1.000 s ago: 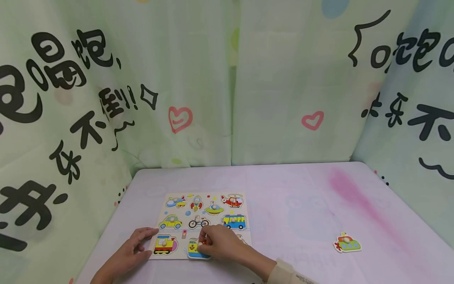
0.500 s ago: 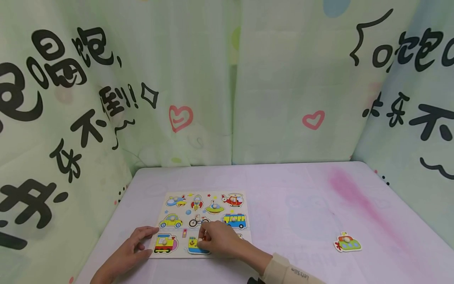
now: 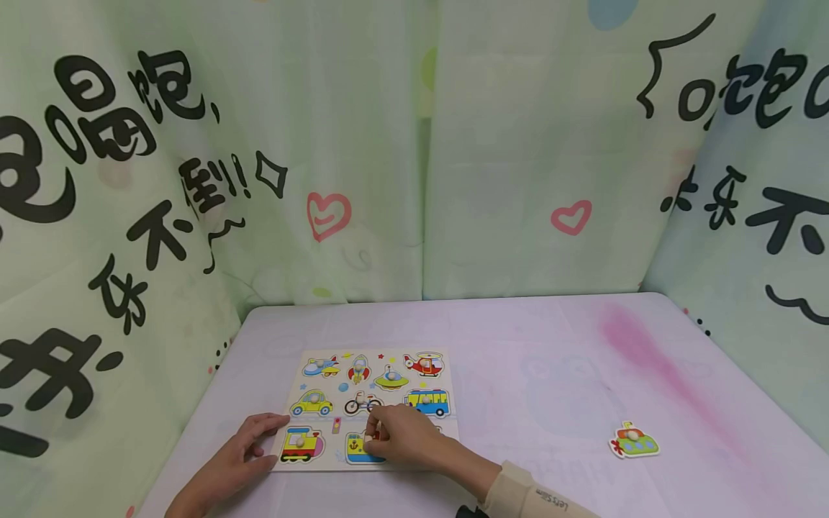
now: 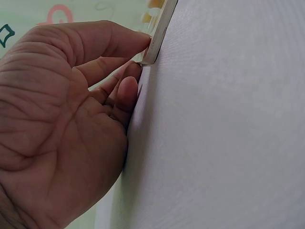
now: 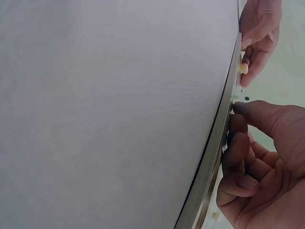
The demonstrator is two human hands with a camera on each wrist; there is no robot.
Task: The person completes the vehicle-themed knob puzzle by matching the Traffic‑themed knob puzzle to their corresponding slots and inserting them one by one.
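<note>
A puzzle board [image 3: 330, 466] with pictures of vehicles lies on the table. At its left edge my left hand [image 3: 229, 457] holds it, thumb and fingertips against the side; the left wrist view shows the thumb tip at the board's corner [image 4: 155, 52]. Over the front row, my right hand [image 3: 408, 435] pinches a yellow-and-blue puzzle piece [image 3: 356, 450] with an anchor on it, partly hidden by the fingers. This piece lies low on the board; whether it is fully seated I cannot tell. In the right wrist view my right thumb and fingers [image 5: 245, 143] bend toward the board's top.
A green and orange submarine puzzle piece [image 3: 635, 441] lies apart on the table [image 3: 531, 417] to the right. A train piece [image 3: 301, 444], a car [image 3: 312, 403] and a bus [image 3: 427, 403] sit on the board. Printed curtains [image 3: 492, 180] enclose the table's back and sides.
My right hand has shifted the yellow-and-blue puzzle piece slightly up and to the right, away from the board's front edge. My left hand stays at the board's left edge.
</note>
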